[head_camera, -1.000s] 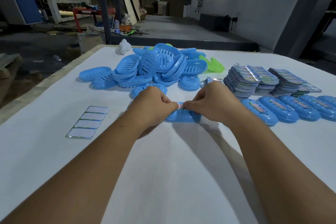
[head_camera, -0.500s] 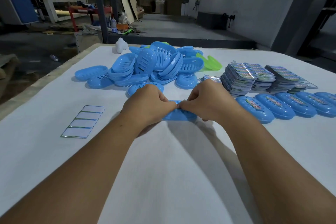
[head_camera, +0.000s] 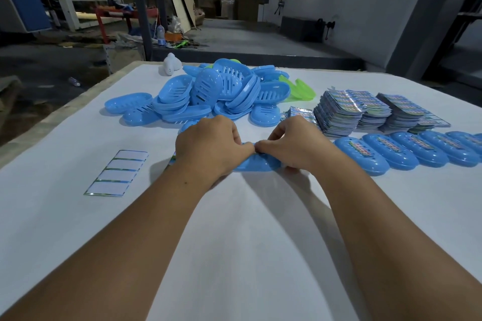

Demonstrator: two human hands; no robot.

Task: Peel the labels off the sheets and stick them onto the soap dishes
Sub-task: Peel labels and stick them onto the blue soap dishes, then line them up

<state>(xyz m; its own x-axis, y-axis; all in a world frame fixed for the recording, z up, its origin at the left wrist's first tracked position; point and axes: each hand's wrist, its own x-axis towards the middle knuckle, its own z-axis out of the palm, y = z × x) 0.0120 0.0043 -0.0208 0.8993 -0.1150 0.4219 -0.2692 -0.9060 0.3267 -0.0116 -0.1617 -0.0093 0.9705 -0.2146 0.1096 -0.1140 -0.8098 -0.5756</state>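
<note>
Your left hand (head_camera: pixel 208 148) and right hand (head_camera: pixel 292 146) meet, fingers curled, each grip holding a blue dish (head_camera: pixel 257 163) on the table (head_camera: pixel 234 242). Labelled dishes (head_camera: pixel 391 151) line up to the right, label stacks (head_camera: pixel 344 112) behind them; a peeled sheet (head_camera: pixel 117 172) lies left.

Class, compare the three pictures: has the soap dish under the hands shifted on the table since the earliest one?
No. The soap dish stays in line with the row of labelled dishes to its right and just in front of the blue pile; only the camera moved.
</note>
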